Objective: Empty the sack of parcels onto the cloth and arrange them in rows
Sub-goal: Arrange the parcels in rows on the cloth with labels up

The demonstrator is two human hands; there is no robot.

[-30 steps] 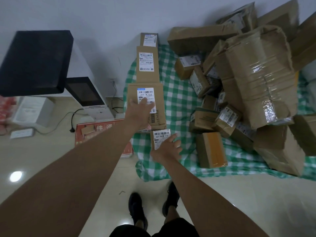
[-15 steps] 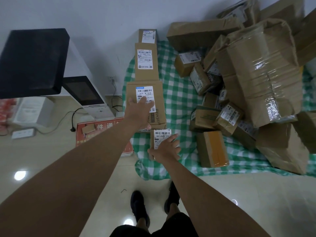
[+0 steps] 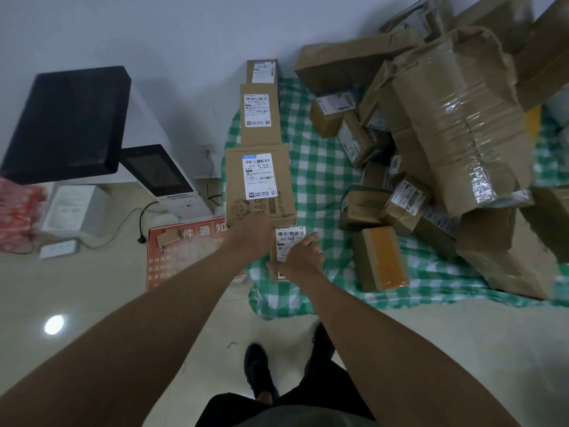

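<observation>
Resting at the near edge of the large box (image 3: 260, 183), the left hand (image 3: 249, 238) is blurred, its grip untellable; just right, the right hand (image 3: 303, 258) grips the small parcel (image 3: 289, 241), its long axis running away from it, continuing the row on the cloth (image 3: 320, 180)

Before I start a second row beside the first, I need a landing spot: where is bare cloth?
Bare cloth runs as a strip between the row of boxes on its left and the pile. A smaller patch lies between the small box under the right hand and the orange-taped box. The right side is crowded with heaped parcels.
</observation>
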